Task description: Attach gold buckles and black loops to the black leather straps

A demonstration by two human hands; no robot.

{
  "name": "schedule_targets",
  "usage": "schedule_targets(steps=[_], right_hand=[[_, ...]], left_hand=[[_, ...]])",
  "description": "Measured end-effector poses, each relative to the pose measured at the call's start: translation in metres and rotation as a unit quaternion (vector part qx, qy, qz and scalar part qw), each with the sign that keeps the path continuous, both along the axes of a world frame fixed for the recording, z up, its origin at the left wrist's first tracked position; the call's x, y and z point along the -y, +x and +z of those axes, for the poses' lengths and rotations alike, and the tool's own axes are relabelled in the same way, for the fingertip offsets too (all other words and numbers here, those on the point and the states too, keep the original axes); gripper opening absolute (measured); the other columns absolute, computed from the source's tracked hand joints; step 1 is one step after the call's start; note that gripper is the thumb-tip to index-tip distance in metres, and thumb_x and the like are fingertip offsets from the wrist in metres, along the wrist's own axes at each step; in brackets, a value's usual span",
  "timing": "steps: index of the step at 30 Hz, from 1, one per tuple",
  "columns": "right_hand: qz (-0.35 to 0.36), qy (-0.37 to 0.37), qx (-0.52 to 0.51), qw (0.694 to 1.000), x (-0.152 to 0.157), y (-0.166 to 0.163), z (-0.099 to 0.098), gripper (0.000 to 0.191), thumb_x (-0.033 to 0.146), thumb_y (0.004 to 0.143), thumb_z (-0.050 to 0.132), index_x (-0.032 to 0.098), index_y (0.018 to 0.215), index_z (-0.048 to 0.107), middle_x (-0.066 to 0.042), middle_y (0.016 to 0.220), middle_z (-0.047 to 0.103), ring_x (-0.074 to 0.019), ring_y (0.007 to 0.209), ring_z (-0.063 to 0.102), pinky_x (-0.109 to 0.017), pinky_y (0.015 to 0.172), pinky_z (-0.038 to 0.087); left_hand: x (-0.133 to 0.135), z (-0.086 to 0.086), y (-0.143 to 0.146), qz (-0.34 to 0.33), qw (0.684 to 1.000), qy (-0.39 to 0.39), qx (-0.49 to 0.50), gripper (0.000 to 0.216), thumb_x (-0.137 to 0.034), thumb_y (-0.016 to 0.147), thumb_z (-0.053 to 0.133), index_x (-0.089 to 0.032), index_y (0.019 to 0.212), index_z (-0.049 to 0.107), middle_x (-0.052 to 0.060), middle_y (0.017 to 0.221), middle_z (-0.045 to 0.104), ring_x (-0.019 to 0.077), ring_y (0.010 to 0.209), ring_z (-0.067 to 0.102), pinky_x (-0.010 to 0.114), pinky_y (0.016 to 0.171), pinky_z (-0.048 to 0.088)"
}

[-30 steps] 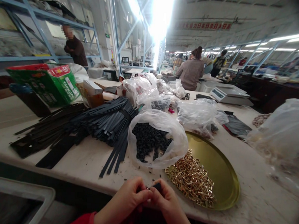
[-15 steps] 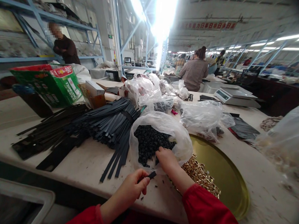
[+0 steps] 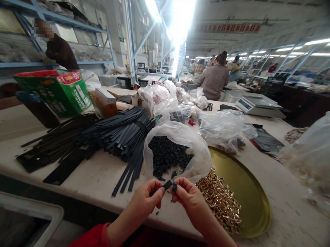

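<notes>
My left hand [image 3: 146, 197] is closed on a dark strap [image 3: 167, 184], whose short end sticks out past the fingertips; the rest is hidden by the hand. Close beside it, my right hand [image 3: 190, 197] pinches a small dark loop [image 3: 175, 186] between thumb and finger. Strap end and loop are almost touching; I cannot tell whether they meet. Just behind the hands, an open clear plastic bag [image 3: 204, 152] holds many small dark loops [image 3: 168, 153]. Right of it lies a round gold tray [image 3: 256, 203] with a heap of gold metal pieces [image 3: 221, 201].
A tied bundle of dark straps [image 3: 122, 132] spreads left on the table, beside a green and red carton [image 3: 63, 95] and a dark bottle [image 3: 38, 110]. Filled plastic bags [image 3: 220, 125] and a scale [image 3: 259, 105] stand behind. People [image 3: 215, 80] are farther off.
My right hand has come out of the loop bag toward me, with a small dark loop, to meet the strap end. My left hand has barely moved. The person at the shelves leans further left.
</notes>
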State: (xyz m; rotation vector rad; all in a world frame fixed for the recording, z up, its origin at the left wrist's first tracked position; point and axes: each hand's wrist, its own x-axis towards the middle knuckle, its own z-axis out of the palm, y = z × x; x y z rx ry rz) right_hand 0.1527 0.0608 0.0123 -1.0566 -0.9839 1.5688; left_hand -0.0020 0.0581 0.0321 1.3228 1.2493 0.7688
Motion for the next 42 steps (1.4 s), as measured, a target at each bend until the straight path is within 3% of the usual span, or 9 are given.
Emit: schedule_targets(steps=[5,9,12,16,22,27,30,37,42], right_hand=[[0.009,0.025,0.009,1.000,0.010,-0.003,0.000,0.032,0.043,0.065,0.070,0.017,0.069,0.052,0.004,0.057,0.056,-0.0078,0.049,0.047,-0.021,0.051,0.037],[0.037,0.045,0.031,0.998,0.015,0.000,-0.015,0.032,0.046,0.070,0.066,0.018,0.072,0.049,0.004,0.058,0.057,-0.0085,0.048,0.048,-0.021,0.047,0.037],[0.094,0.026,0.017,0.995,0.021,0.005,-0.024,0.034,0.046,0.070,0.065,0.018,0.073,0.047,0.004,0.056,0.057,-0.0070,0.045,0.047,-0.019,0.044,0.034],[0.191,-0.026,0.012,0.981,0.029,0.009,-0.022,0.032,0.045,0.073,0.063,0.017,0.077,0.048,0.005,0.052,0.056,-0.0052,0.041,0.044,-0.017,0.041,0.030],[0.130,0.002,0.019,0.991,0.033,0.002,-0.019,0.033,0.046,0.073,0.063,0.017,0.074,0.047,0.008,0.050,0.051,-0.0041,0.041,0.040,-0.017,0.041,0.027],[0.065,-0.051,-0.142,0.986,0.034,-0.004,-0.024,0.029,0.038,0.074,0.065,0.019,0.080,0.044,0.009,0.049,0.050,-0.0024,0.039,0.034,-0.016,0.041,0.023],[0.055,-0.065,-0.179,0.980,0.035,-0.007,-0.023,0.032,0.037,0.071,0.068,0.020,0.082,0.043,0.010,0.049,0.050,-0.0020,0.038,0.033,-0.016,0.042,0.022],[0.085,-0.013,-0.035,0.996,0.040,-0.005,-0.032,0.035,0.049,0.074,0.060,0.019,0.078,0.043,0.010,0.048,0.048,-0.0032,0.039,0.035,-0.016,0.040,0.023],[0.137,-0.010,0.014,0.990,0.042,-0.003,-0.035,0.040,0.053,0.073,0.058,0.019,0.090,0.047,0.009,0.051,0.050,-0.0050,0.039,0.038,-0.017,0.040,0.024]], left_hand=[[0.008,0.003,-0.002,-0.041,0.998,-0.042,0.009,0.026,-0.042,0.075,0.049,-0.016,0.070,0.051,-0.009,0.044,0.041,0.0048,0.038,0.028,0.018,0.039,0.020],[0.009,0.005,-0.008,-0.104,0.992,-0.066,-0.006,0.023,-0.038,0.074,0.049,-0.016,0.070,0.052,-0.009,0.045,0.038,0.0052,0.040,0.029,0.018,0.040,0.020],[0.010,0.005,-0.014,-0.149,0.984,-0.092,-0.042,0.020,-0.034,0.073,0.049,-0.015,0.071,0.053,-0.008,0.047,0.040,0.0059,0.042,0.032,0.018,0.041,0.021],[0.015,0.001,-0.015,-0.197,0.970,-0.113,-0.084,0.022,-0.035,0.073,0.050,-0.014,0.074,0.057,-0.007,0.048,0.042,0.0066,0.042,0.033,0.019,0.040,0.020],[0.017,0.002,-0.013,-0.148,0.982,-0.106,-0.054,0.031,-0.045,0.073,0.052,-0.015,0.069,0.053,-0.008,0.045,0.039,0.0059,0.042,0.031,0.018,0.040,0.019],[0.017,0.000,-0.013,-0.090,0.993,-0.073,-0.027,0.032,-0.047,0.071,0.053,-0.017,0.063,0.046,-0.010,0.044,0.035,0.0052,0.040,0.028,0.019,0.039,0.020],[0.018,-0.003,-0.009,-0.068,0.996,-0.058,-0.020,0.031,-0.047,0.072,0.052,-0.017,0.063,0.046,-0.010,0.044,0.033,0.0055,0.040,0.027,0.019,0.040,0.020],[0.024,0.003,-0.010,-0.105,0.987,-0.029,-0.118,0.023,-0.035,0.072,0.050,-0.016,0.060,0.050,-0.007,0.051,0.036,0.0082,0.051,0.033,0.019,0.047,0.024],[0.025,0.001,-0.013,-0.117,0.983,-0.045,-0.135,0.022,-0.034,0.072,0.050,-0.015,0.062,0.053,-0.007,0.053,0.037,0.0091,0.054,0.034,0.019,0.049,0.026]])
